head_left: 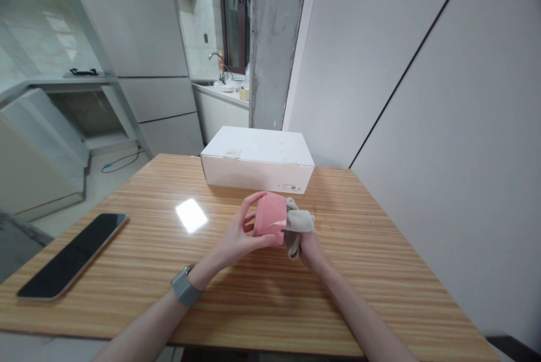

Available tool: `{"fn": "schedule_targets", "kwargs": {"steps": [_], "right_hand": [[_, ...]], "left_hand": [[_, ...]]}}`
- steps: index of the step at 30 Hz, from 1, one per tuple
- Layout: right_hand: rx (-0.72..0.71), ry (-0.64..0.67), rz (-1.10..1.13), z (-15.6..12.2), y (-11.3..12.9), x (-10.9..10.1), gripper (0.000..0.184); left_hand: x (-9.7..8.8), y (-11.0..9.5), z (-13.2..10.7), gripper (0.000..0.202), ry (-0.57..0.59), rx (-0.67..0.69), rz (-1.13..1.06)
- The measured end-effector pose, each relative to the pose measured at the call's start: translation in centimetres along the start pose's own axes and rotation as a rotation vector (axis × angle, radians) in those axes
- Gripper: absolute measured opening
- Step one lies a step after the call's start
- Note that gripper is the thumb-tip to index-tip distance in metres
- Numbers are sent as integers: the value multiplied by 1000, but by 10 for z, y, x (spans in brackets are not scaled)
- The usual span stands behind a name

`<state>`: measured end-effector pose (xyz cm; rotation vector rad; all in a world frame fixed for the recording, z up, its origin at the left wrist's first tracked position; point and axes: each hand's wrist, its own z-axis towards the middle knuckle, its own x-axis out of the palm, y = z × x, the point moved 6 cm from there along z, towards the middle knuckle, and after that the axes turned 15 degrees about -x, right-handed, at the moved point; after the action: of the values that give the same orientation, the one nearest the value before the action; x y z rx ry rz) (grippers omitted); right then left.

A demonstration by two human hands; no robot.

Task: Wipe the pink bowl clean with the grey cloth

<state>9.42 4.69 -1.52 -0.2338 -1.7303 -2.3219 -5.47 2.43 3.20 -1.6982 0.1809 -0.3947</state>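
My left hand (239, 235) is wrapped round a small pink box (270, 216), held just above the wooden table (262, 294) near its middle. My right hand (307, 244) is mostly covered by a grey cloth (298, 222), which it grips and presses against the right side of the pink box. A grey watch sits on my left wrist.
A closed white cardboard box (257, 160) lies at the table's far edge, right behind my hands. A dark tablet (74, 254) lies flat near the left edge. A white wall runs along the right; a kitchen counter with a tap (217, 63) is beyond.
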Motion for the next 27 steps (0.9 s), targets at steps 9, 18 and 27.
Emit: {"fn": "schedule_targets", "kwargs": {"steps": [9,18,27], "right_hand": [[470,-328,435,9,10,-17,23],[293,-204,488,2,21,-1,22],[68,73,271,-1,25,25,43]], "left_hand": [[-25,2,8,71,-114,-37,-408],[1,26,13,82,339,-419,-625],[13,38,13,72,342,-490,-496]]}}
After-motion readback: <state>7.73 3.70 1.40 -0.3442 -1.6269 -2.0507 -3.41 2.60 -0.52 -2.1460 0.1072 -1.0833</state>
